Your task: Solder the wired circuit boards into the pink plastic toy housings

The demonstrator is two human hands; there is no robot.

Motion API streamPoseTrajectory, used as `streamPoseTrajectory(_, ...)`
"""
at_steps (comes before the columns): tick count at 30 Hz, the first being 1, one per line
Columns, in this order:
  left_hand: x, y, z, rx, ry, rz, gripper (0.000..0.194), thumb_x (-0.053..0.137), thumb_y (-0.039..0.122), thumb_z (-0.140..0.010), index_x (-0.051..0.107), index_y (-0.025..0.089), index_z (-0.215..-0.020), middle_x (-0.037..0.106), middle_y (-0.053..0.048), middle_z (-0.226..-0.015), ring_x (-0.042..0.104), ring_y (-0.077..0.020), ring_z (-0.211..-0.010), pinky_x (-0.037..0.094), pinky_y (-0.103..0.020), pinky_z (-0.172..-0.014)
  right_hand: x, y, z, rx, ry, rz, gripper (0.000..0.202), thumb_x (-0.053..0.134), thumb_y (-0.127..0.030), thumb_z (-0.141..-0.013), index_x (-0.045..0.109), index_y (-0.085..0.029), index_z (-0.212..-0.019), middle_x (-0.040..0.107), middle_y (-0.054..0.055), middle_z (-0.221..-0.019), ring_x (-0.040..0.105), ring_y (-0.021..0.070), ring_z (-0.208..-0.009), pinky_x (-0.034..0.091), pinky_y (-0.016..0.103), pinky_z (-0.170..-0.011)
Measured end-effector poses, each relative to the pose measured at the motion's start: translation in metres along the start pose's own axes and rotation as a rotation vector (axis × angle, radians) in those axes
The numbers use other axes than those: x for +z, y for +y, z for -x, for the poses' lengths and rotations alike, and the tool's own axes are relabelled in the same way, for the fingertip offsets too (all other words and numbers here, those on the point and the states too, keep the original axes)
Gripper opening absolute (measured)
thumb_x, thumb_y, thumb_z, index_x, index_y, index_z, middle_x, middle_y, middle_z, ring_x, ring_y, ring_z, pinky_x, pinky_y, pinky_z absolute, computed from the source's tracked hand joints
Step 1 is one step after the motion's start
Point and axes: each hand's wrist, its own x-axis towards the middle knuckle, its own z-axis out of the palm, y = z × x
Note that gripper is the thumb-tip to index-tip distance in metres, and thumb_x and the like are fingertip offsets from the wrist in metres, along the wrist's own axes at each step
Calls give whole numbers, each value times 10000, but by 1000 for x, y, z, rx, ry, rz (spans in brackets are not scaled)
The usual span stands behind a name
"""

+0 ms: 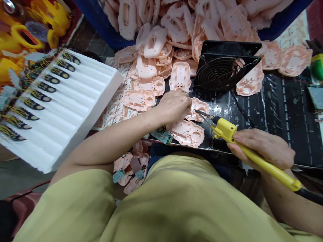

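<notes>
In the head view, one yellow soldering iron point(272, 172) at four o'clock, clasped in my right hand point(267, 147), its tip over one pink shell point(198, 105) near centre. My left hand point(174, 105) curls beside it; whether those fingers pinch anything, I can't tell. One black fan point(214, 73) at one o'clock, one foam tray point(84, 95) at nine. Dark, glossy bench point(285, 114); one blue crate point(97, 20) at twelve.

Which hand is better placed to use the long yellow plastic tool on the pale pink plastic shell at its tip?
The right hand, probably: it grips the long yellow tool, whose metal tip is at the pale pink shell. The left hand is close, but without the tool.
</notes>
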Motion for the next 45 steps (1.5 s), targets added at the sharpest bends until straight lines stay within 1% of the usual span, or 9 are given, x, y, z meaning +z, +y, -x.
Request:
streamPoseTrajectory(8,1,-1,2,-54,-30,57,217,601,286,-930,787,183,-974,749,-72,-931,679,-241,-954,505,-322,-793,1,-1,-3,-6,-7,-28,387,838,-69,-721,698,-209,-1054,749,-6,-808,727,154,-704,644,254,-642)
streamPoseTrajectory(14,3,6,1,-37,-15,-43,271,535,248,-947,785,157,-997,749,-106,-967,685,-276,-965,516,-357,-777,2,-3,-7,-44,-27,-2,334,840,-94,-731,697,-214,-1008,756,4,-798,728,171,-674,639,256,-597)
streamPoseTrajectory(19,6,6,0,4,25,-90,281,520,217,-927,788,134,-938,742,-116,-899,681,-268,-898,510,-358,-748,-8,-2,3,63,10,14,342,796,-93,-780,698,-250,-1068,761,-1,-840,730,174,-704,626,265,-592)
streamPoseTrajectory(25,9,6,2,7,83,-97,289,514,228,-918,788,138,-906,738,-114,-873,679,-269,-897,509,-371,-776,-3,0,15,56,108,96,696,892,-124,-697,640,-265,-1331,772,3,-971,740,189,-771,651,291,-666)
streamPoseTrajectory(28,7,7,3,-2,60,-101,297,510,249,-932,786,142,-940,749,-117,-917,685,-282,-936,514,-384,-796,2,-4,11,36,124,172,766,879,-226,-755,553,-232,-1448,766,60,-1071,748,213,-884,647,302,-779)
streamPoseTrajectory(32,7,7,4,-24,53,-89,300,505,253,-938,786,146,-949,757,-119,-943,689,-282,-933,515,-381,-783,13,-9,-5,-9,-16,163,602,717,-280,-918,507,-178,-1473,747,30,-829,703,155,-681,595,264,-670)
streamPoseTrajectory(35,8,7,5,-21,69,-83,302,499,237,-938,784,142,-961,759,-124,-957,692,-281,-931,512,-380,-780,25,-8,-15,-58,-79,191,352,707,-169,-915,632,-183,-1258,698,-20,-705,638,116,-563,543,235,-590)
streamPoseTrajectory(40,12,6,6,-17,72,-73,303,513,279,-948,779,139,-990,753,-127,-951,701,-291,-948,517,-381,-786,39,-1,-21,-67,-165,176,245,640,-98,-928,639,-205,-1149,747,43,-947,732,181,-938,610,279,-840)
streamPoseTrajectory(45,16,6,7,-4,110,-28,297,497,237,-946,768,123,-989,750,-141,-973,702,-298,-966,522,-405,-836,52,10,-25,-87,-187,202,230,542,-98,-971,595,-196,-1172,736,85,-1014,712,201,-988,600,362,-926)
